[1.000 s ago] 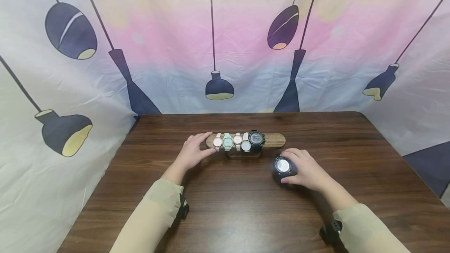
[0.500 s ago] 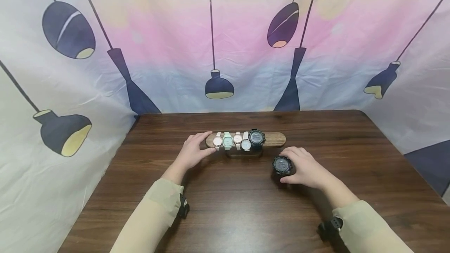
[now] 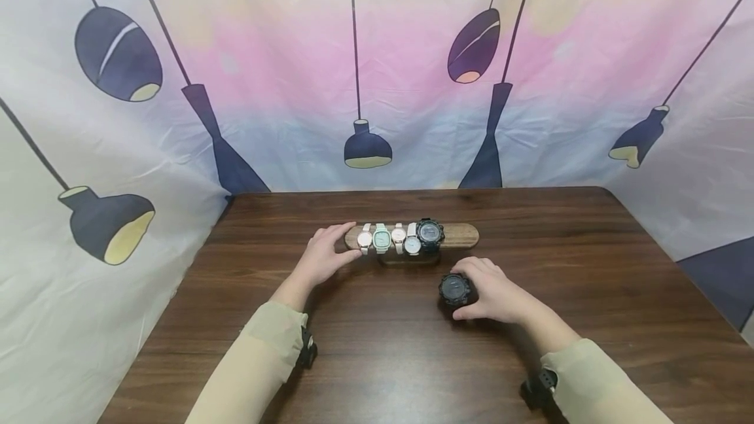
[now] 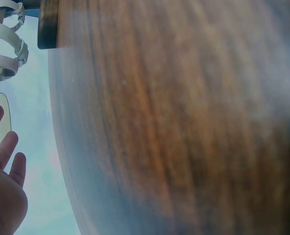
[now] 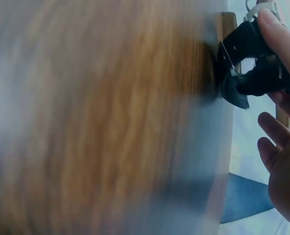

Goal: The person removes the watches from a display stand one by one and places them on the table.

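In the head view my left hand [image 3: 321, 255] grips the left end of a wooden watch stand [image 3: 462, 235], thumb at its front and fingers behind. Several watches sit along the bar: a mint-green square watch [image 3: 382, 239], white-strapped ones and a black chunky watch [image 3: 430, 232]. The bar's right end is bare. My right hand [image 3: 491, 290] pinches another black digital watch [image 3: 455, 288] between thumb and fingers, in front of the stand, dial up. The right wrist view shows its looped black strap [image 5: 252, 36]. White straps [image 4: 5, 34] hang round the bar in the left wrist view.
The stand rests on a dark wooden table [image 3: 377, 358]. A patterned curtain [image 3: 294, 136] with printed lamps hangs behind the table's back edge. Each forearm carries a black wrist camera, one on the left [image 3: 307, 347] and one on the right [image 3: 538, 390].
My right hand has moved left and a little nearer with the black watch, whose dial no longer glares. The left hand and the stand have stayed in place.
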`<control>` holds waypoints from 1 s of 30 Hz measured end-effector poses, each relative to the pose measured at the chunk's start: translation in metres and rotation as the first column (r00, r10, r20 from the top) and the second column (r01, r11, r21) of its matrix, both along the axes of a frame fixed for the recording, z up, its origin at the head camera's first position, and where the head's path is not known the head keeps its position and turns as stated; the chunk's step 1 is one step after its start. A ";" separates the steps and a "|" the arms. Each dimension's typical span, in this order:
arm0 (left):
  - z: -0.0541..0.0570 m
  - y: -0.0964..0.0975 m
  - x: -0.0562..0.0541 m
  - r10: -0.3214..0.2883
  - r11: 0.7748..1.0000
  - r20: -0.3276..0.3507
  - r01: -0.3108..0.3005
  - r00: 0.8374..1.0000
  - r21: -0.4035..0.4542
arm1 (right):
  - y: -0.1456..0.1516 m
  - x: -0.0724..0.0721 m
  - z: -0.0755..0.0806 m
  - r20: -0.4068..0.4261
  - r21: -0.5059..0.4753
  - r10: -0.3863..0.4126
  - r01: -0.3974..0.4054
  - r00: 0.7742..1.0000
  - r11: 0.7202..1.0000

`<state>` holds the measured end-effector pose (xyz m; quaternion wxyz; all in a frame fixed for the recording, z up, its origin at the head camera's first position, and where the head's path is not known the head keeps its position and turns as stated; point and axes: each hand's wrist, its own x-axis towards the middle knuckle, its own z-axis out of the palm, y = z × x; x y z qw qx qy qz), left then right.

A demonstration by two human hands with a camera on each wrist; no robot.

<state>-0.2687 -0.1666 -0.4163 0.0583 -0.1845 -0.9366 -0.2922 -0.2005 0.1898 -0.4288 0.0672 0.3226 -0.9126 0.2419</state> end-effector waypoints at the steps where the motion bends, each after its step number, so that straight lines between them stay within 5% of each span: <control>1: 0.000 0.000 0.000 0.001 1.000 -0.001 -0.001 1.000 0.001 | -0.002 0.000 0.000 0.007 -0.004 0.001 -0.001 1.000 1.000; 30: -0.003 0.001 -0.001 0.001 1.000 -0.008 -0.001 1.000 0.016 | -0.039 0.006 -0.019 0.039 -0.136 -0.087 0.091 0.995 0.987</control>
